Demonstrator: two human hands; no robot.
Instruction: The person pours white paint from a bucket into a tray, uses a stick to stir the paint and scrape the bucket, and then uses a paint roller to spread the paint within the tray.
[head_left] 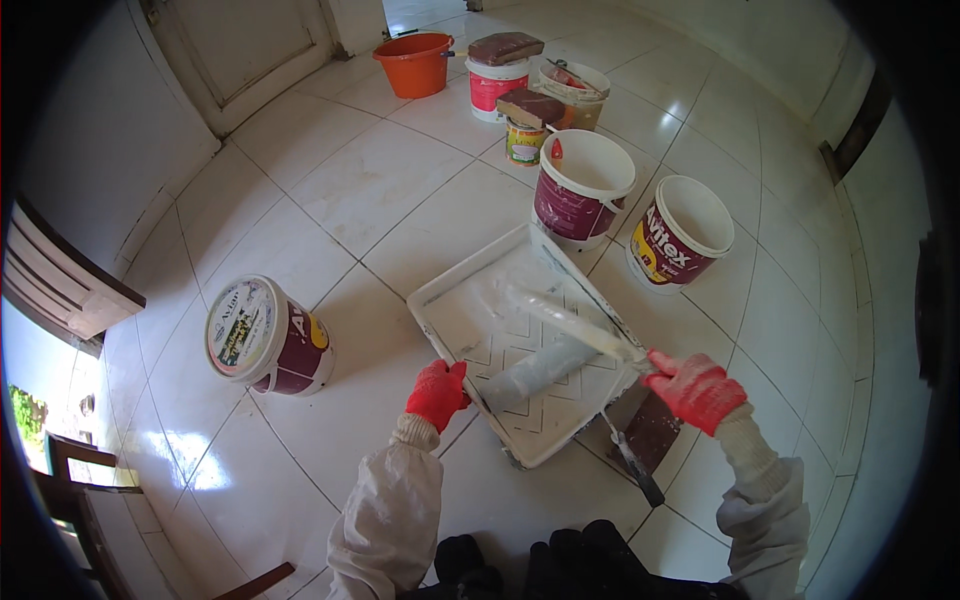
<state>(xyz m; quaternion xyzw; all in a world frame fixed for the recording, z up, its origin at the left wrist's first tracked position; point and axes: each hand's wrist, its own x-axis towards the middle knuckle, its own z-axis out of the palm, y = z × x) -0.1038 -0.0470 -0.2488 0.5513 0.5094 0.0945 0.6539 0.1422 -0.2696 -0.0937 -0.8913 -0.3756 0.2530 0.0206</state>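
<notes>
A white paint tray [436, 322] with a ribbed slope and pale paint in it lies on the floor in front of me. My left hand [437, 394], in a red glove, grips its left rim. My right hand [697, 388], also red-gloved, is closed around the end of a long pale stick-like tool [570, 322], coated in paint and smeared by motion, so its kind is unclear. The tool reaches over the tray. Below it, a paint roller [540, 375] lies across the tray, its dark handle [640, 476] sticking out over the near right edge.
Open paint buckets [584, 190] [680, 235] stand beyond the tray, and a lidded bucket [270, 335] stands to the left. Farther back are an orange basin [415, 66], a small can [525, 142] and brown blocks [505, 48]. A brown board [648, 432] lies by the tray's right side.
</notes>
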